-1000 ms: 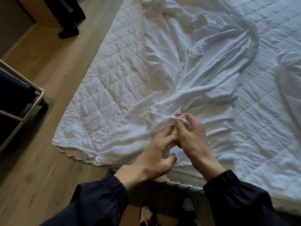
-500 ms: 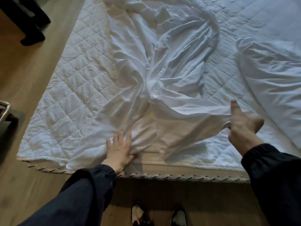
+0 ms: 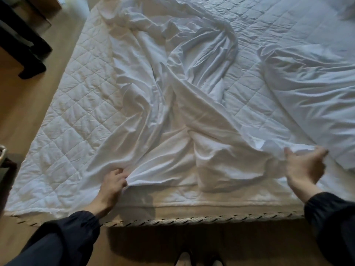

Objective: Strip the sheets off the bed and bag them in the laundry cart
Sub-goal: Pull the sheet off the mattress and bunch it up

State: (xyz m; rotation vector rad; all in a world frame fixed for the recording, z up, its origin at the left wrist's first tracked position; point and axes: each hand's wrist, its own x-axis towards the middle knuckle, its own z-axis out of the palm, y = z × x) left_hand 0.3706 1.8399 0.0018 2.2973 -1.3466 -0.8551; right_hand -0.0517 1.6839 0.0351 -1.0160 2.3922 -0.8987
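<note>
A crumpled white sheet (image 3: 172, 104) lies loose across the quilted mattress pad (image 3: 76, 104) of the bed. My left hand (image 3: 113, 182) grips a fold of the sheet near the bed's front edge, left of centre. My right hand (image 3: 303, 166) holds the sheet's edge far to the right, thumb up and fingers curled over the cloth, so the near hem is stretched between both hands. A metal corner of the laundry cart (image 3: 2, 152) shows at the left border.
A second bundle of white bedding (image 3: 311, 96) lies on the right half of the bed. Another person's dark legs and shoe (image 3: 28, 54) stand on the wooden floor (image 3: 23, 104) at upper left. My shoes (image 3: 199, 261) are at the bed's foot.
My hands, together at the sheet's middle a second ago, have spread apart, the right carrying the edge far right, the left gripping a fold at the left. The view has shifted right.
</note>
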